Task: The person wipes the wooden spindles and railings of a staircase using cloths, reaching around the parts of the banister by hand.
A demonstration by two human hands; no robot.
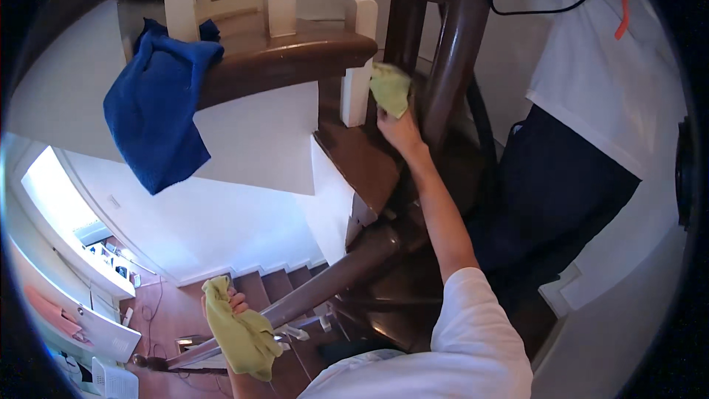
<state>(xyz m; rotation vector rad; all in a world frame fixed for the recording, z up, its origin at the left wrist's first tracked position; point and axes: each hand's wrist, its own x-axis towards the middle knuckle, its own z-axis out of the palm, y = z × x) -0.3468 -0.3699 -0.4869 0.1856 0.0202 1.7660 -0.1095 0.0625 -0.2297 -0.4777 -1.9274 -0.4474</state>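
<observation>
My right hand [399,129] reaches up the staircase with its fingers closed on a yellow-green cloth [390,89]. That cloth is between a white baluster [358,92] and the bent brown wooden handrail [459,44]; whether it presses on the wood I cannot tell. Lower left, my left hand [236,301] grips a second yellow-green cloth [247,340], which drapes down beside the lower handrail [336,273] and hides most of the fingers.
A blue cloth [159,107] hangs over the brown stair edge [288,55] at upper left. Below, stairs [277,288] descend to a reddish floor with cables and a white basket [114,378]. On the right are a white garment [598,74] and dark fabric [561,185]; a wearer is unclear.
</observation>
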